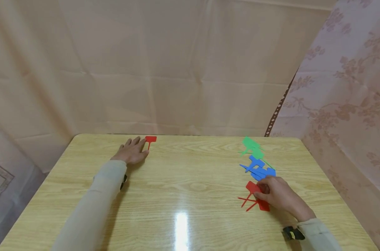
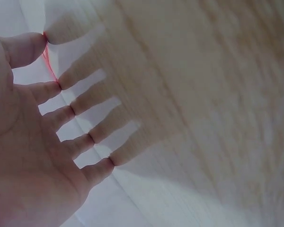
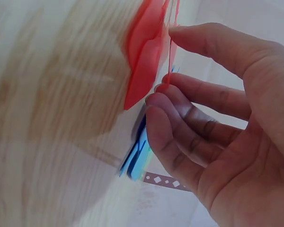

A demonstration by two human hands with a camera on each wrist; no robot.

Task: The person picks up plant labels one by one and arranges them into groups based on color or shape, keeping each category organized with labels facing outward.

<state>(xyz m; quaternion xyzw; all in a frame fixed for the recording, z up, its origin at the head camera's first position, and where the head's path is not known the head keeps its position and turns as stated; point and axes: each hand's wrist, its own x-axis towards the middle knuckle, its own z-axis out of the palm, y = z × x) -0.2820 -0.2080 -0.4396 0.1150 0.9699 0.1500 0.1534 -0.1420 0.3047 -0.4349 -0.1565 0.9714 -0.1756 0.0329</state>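
Observation:
On the far left of the table lies a single red T-shaped tag (image 1: 151, 139), its thin stem toward the front. The left hand (image 1: 131, 152) rests there with fingers spread, thumb and index fingertip touching the tag; in the left wrist view the left hand (image 2: 42, 127) shows its palm and a thin red edge (image 2: 48, 61) between them. At the right, the right hand (image 1: 281, 195) pinches a red tag between thumb and index finger, over several red tags (image 1: 264, 205). The right wrist view has the right hand (image 3: 217, 109) beside red tags (image 3: 144, 71), its other fingers curled.
Behind the right hand lie blue tags (image 1: 257, 171), and farther back green tags (image 1: 252, 146). The wooden table (image 1: 183, 167) meets a beige cloth (image 1: 177, 69) at its back edge. A flowered cloth (image 1: 350, 90) hangs at the right.

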